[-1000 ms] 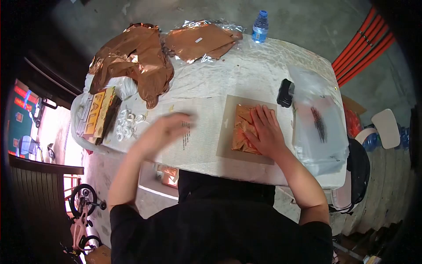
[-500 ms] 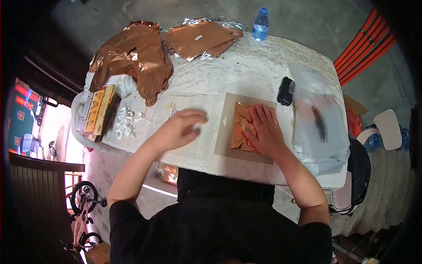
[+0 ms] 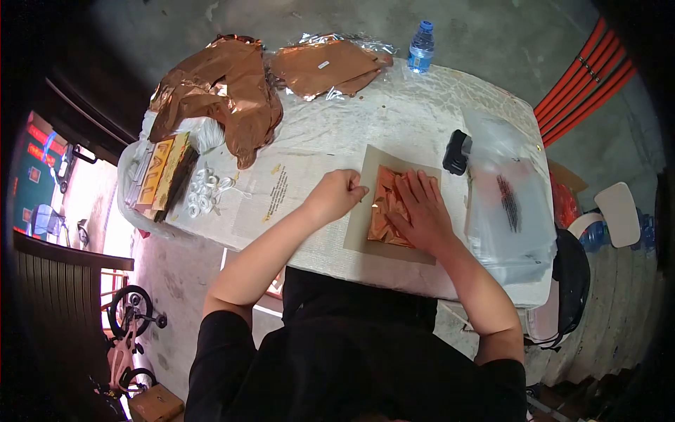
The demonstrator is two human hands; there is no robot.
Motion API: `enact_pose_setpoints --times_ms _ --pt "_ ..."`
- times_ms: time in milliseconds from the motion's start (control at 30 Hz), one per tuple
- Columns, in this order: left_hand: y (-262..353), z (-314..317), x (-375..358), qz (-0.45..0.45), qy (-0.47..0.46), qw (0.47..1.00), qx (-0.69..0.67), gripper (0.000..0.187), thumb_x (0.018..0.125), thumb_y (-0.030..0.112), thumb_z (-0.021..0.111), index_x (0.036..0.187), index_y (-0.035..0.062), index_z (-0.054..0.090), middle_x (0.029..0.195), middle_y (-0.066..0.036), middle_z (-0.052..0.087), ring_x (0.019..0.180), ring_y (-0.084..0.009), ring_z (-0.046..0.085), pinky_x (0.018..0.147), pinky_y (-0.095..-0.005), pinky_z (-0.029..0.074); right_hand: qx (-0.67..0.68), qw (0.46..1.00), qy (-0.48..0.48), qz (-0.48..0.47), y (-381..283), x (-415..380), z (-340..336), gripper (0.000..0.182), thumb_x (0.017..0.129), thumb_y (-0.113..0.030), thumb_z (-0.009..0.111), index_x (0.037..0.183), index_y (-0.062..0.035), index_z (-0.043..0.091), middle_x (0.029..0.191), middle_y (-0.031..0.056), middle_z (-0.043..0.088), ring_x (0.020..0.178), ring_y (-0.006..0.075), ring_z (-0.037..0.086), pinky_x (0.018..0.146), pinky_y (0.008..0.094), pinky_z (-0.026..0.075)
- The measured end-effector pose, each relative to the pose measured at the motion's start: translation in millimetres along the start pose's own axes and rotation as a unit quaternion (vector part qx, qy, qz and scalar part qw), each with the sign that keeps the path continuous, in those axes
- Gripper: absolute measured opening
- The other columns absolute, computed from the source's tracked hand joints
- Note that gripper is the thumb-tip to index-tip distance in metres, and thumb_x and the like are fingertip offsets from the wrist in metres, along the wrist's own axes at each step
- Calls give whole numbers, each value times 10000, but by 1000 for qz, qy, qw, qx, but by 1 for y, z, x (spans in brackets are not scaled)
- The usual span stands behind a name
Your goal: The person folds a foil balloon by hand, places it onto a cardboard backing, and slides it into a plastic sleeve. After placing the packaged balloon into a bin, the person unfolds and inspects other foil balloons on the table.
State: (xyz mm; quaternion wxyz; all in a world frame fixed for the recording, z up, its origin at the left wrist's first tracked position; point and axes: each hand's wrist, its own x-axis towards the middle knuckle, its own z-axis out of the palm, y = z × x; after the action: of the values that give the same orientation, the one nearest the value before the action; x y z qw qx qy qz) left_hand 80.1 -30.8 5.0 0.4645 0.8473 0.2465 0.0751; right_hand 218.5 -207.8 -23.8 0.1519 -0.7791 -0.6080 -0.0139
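Note:
My right hand (image 3: 427,212) lies flat, fingers stretched out, on a folded, crinkled copper-coloured foil piece (image 3: 383,211). The foil rests on a grey-brown card (image 3: 357,235), whose border shows around it. At the card's left edge, my left hand (image 3: 339,195) is closed, thumb and fingertips pinched together over the spot where the hang hole was visible. What sits in that pinch, if anything, is hidden. Left of this hand, a flat clear sheet with printed lettering (image 3: 278,193) lies on the table.
Large copper foil shapes (image 3: 228,88) and a stack of bagged foil (image 3: 323,67) lie at the back. Small white ribbon rolls (image 3: 204,191) and printed cards (image 3: 165,172) are left. A black device (image 3: 458,152), clear plastic bags (image 3: 517,218) and a water bottle (image 3: 421,48) are on the right side.
My left hand has moved right to the card's left edge and its fingers have closed. My right hand stays on the foil. The view has shifted slightly.

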Motion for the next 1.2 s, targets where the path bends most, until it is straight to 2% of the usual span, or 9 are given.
enact_pose_setpoints --times_ms 33,167,233,367,433,533,633,933,1200 --pt "3 1 -5 0 17 1000 25 254 815 157 637 693 -18 498 594 -134 544 540 -203 506 545 -336 426 -1 1000 -1 -3 -1 0 0 662 871 -427 505 1378 -36 337 1438 204 283 1356 359 209 1117 458 123" --pt "-10 -6 -17 -3 23 1000 -17 262 816 163 636 685 -15 497 574 -139 530 528 -209 503 534 -346 420 16 1000 1 -25 -9 3 6 665 868 -426 509 1376 -34 337 1429 211 295 1346 373 223 1112 470 129" --pt "-14 -15 -24 -17 37 999 16 228 853 181 626 752 -12 557 559 -42 491 549 -88 423 526 -272 385 17 999 14 -40 -21 7 10 658 865 -413 516 1373 -33 342 1411 222 314 1331 384 245 1107 485 137" --pt "-27 -23 -39 -35 56 997 42 231 844 209 636 797 -10 580 614 -71 532 559 -140 489 526 -288 407 19 998 30 -50 -35 13 16 646 862 -400 523 1363 -28 357 1391 234 335 1318 391 265 1102 497 144" --pt "-32 -19 -50 125 241 928 257 250 811 246 658 887 14 602 815 -102 585 733 -227 564 624 -327 446 -1 998 36 -54 -33 14 16 650 842 -409 541 1347 -33 379 1391 238 334 1308 406 275 1095 504 163" --pt "-31 -15 -60 136 242 895 350 309 785 264 662 991 40 604 1015 -118 553 929 -300 533 749 -380 439 7 999 20 -45 -36 14 12 629 861 -395 520 1349 -24 377 1391 234 337 1314 392 274 1100 496 159" --pt "-33 -19 -57 129 212 912 325 336 779 241 667 1045 48 595 1060 -116 525 977 -296 500 803 -400 409 8 999 18 -45 -36 14 10 632 859 -392 522 1351 -24 374 1396 231 334 1315 393 274 1099 492 163" --pt "-37 -22 -54 129 191 935 271 250 774 197 655 940 11 644 763 -114 551 740 -286 557 663 -394 434 10 999 21 -46 -34 13 13 639 850 -385 532 1353 -26 372 1397 236 329 1320 392 265 1100 489 157" --pt "-38 -23 -48 139 204 943 225 153 798 122 593 876 3 648 746 -161 590 705 -329 590 642 -419 487 7 999 15 -42 -35 13 13 636 865 -391 513 1365 -31 357 1405 234 318 1329 390 248 1105 492 136"
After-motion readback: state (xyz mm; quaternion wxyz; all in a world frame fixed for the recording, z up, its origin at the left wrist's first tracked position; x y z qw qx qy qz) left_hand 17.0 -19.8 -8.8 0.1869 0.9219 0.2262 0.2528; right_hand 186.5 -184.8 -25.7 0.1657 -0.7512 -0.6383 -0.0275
